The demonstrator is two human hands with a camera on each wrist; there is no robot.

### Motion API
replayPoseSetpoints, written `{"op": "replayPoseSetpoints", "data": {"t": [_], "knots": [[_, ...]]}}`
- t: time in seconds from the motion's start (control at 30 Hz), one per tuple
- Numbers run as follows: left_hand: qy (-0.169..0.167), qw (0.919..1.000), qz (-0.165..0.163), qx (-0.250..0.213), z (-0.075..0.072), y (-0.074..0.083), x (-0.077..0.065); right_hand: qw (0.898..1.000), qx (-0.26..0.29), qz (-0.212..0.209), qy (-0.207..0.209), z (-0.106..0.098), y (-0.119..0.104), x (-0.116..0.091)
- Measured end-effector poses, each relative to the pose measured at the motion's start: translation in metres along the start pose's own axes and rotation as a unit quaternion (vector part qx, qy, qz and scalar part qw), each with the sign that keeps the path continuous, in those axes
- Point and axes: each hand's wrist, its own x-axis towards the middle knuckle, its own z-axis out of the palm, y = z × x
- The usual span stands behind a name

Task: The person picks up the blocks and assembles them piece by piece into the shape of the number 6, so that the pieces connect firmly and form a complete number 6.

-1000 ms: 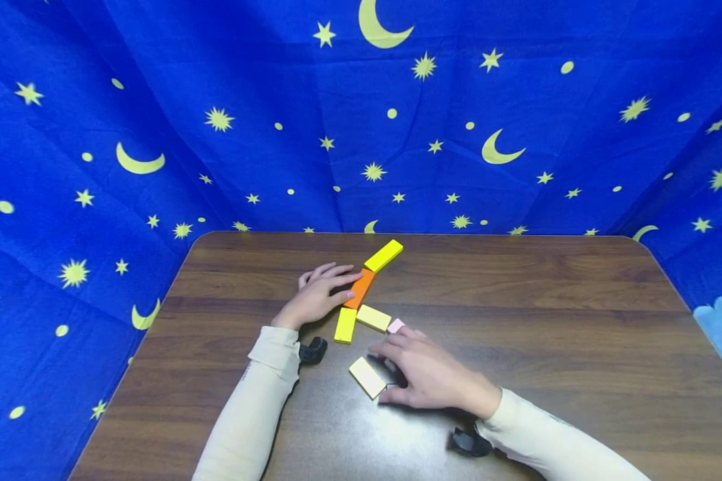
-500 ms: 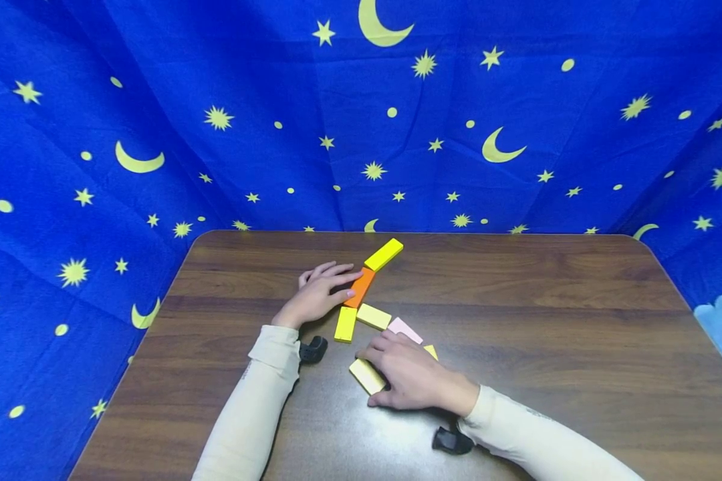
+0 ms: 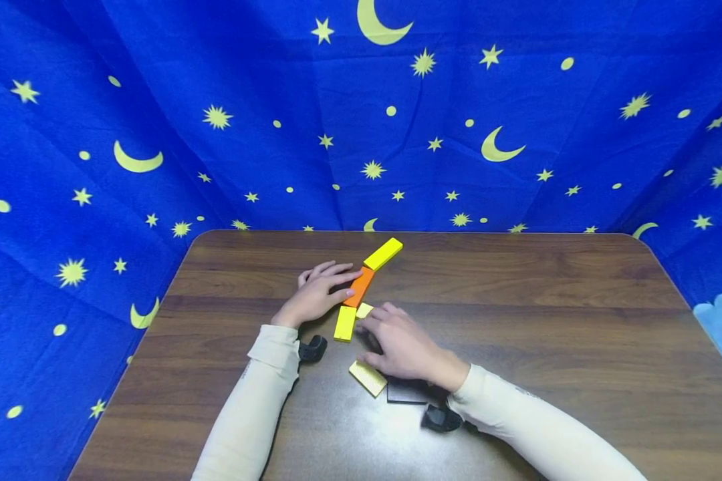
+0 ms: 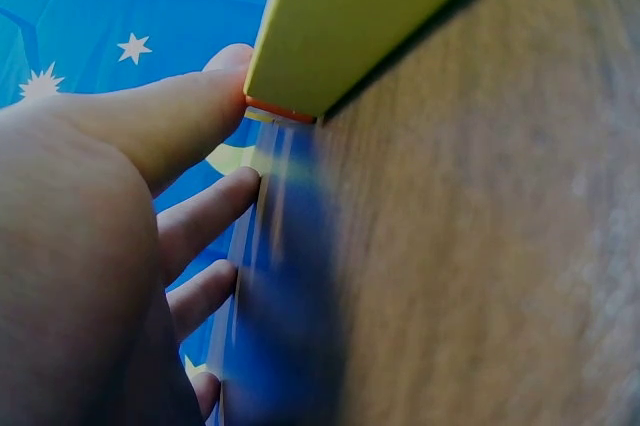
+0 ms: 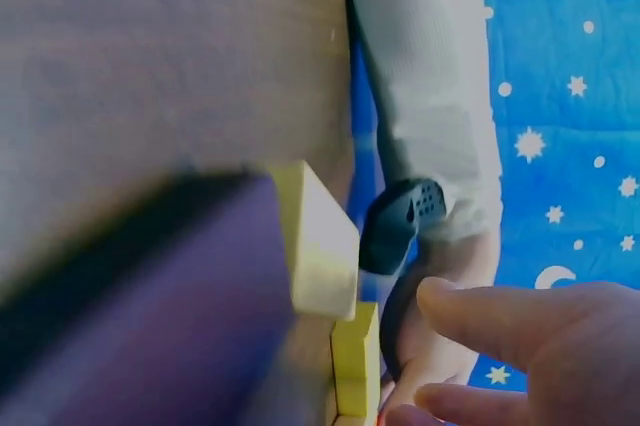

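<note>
My left hand (image 3: 319, 294) lies beside the orange block (image 3: 361, 288), its thumb and index fingertips at it. In the left wrist view its fingers are stretched out, and a yellow block (image 4: 350, 21) fills the top. My right hand (image 3: 406, 344) is over the middle of the table, fingers bent slightly downward, thumb apart. Its fingertips overlap a pale yellow block (image 3: 364, 310), which is partly hidden. Below the thumb lies another pale yellow block (image 3: 368, 378). A dark purple block (image 5: 180, 316) looms close in the right wrist view, beside the hand; nothing shows between thumb and fingers there.
A bright yellow block (image 3: 383, 253) touches the orange block's far end, and another yellow block (image 3: 345, 324) touches its near end. Black wrist cameras (image 3: 313, 349) hang below both sleeves. A blue star-patterned curtain (image 3: 361, 133) stands behind the wooden table (image 3: 547, 321).
My right hand has moved forward and left, off the near pale yellow block. It now covers the pink block and a small yellow piece, and uncovers the dark block. My left hand stays put.
</note>
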Motion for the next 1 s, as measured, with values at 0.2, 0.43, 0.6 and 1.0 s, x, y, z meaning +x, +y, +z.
{"op": "replayPoseSetpoints", "data": {"t": [0.2, 0.43, 0.6, 1.0], "knots": [[0.001, 1.0, 0.004, 0.001, 0.0, 0.0, 0.0, 0.998, -0.046, -0.009, 0.03, 0.004, 0.006, 0.026], [0.006, 0.9999, 0.011, -0.005, 0.0, 0.0, 0.0, 0.996, -0.079, -0.023, 0.027, 0.007, 0.011, 0.04], [0.005, 0.9999, 0.008, -0.004, -0.001, -0.001, 0.0, 0.996, -0.076, -0.036, 0.015, 0.008, 0.013, 0.045], [0.004, 1.0, 0.007, -0.001, -0.001, -0.001, 0.001, 0.997, -0.059, -0.046, -0.002, 0.008, 0.017, 0.047]]}}
